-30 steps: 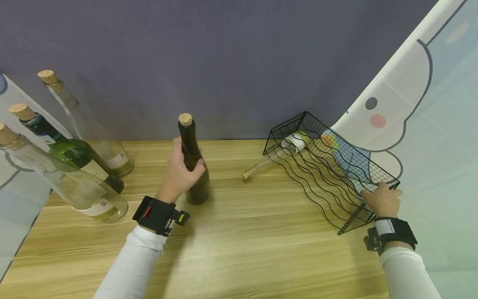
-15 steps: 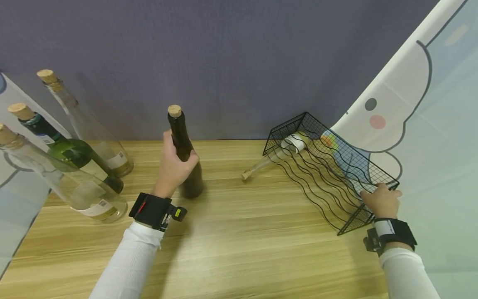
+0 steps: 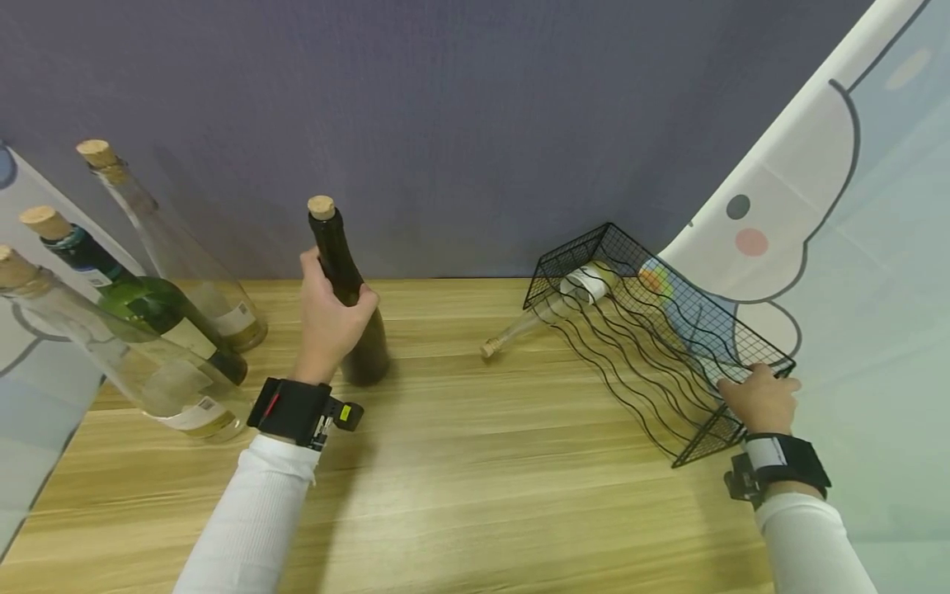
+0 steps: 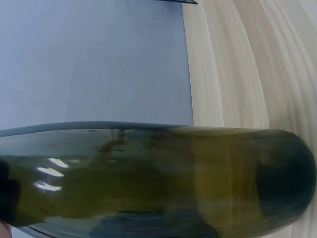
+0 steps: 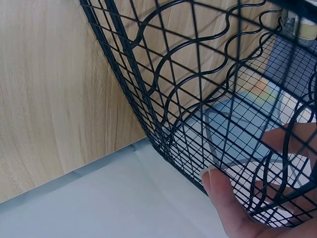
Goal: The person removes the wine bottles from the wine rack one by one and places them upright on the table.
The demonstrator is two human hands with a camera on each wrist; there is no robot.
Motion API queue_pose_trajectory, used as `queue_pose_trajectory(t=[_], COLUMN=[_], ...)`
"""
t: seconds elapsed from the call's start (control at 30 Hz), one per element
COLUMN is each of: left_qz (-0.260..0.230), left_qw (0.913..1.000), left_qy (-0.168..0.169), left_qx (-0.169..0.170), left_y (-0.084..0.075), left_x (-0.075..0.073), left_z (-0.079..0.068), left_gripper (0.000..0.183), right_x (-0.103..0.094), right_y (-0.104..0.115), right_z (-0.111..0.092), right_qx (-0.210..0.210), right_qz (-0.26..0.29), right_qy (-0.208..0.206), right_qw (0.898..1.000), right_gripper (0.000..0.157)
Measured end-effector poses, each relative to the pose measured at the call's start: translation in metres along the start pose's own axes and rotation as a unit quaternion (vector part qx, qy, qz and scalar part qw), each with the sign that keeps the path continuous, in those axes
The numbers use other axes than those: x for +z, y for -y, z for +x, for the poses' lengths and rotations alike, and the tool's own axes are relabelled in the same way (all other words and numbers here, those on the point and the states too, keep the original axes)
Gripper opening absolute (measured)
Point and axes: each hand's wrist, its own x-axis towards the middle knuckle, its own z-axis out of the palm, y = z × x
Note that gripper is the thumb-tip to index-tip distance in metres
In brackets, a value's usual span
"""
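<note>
My left hand (image 3: 334,326) grips a dark green wine bottle (image 3: 366,355) by its neck and shoulder in the head view. A cork tops the bottle, which leans slightly to the left. Its glass body (image 4: 148,178) fills the lower half of the left wrist view. At the right, my right hand (image 3: 763,400) holds the near end of a black wire wine rack (image 3: 708,318). In the right wrist view the thumb (image 5: 223,198) lies outside the mesh, with fingers on the other side. A clear corked bottle (image 3: 589,285) lies in the rack's far end, neck pointing out leftward.
Several corked bottles stand at the left of the wooden table (image 3: 475,478): a tall clear one (image 3: 211,289), a green one (image 3: 159,309) and another clear one (image 3: 148,375). A grey panel (image 3: 445,140) rises behind the table. A printed cloth (image 3: 853,330) hangs at the right.
The left hand has moved left and slightly farther back with the dark bottle, which now tilts more. My right hand and the rack have stayed in place.
</note>
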Motion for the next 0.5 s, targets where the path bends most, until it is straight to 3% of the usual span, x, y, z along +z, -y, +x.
queue_pose_trajectory(t=[0.5], left_qz=[-0.007], left_qw=[0.9997], left_qy=[-0.010], left_qx=[-0.020], left_y=[-0.0009], left_x=[-0.0062], left_z=[0.0056], left_gripper=[0.057], right_x=[-0.0009], right_y=[-0.0003], right_z=[-0.0009], right_qx=[-0.002], right_qz=[0.005], right_qy=[-0.001], right_qw=[1.000], right_gripper=[0.068])
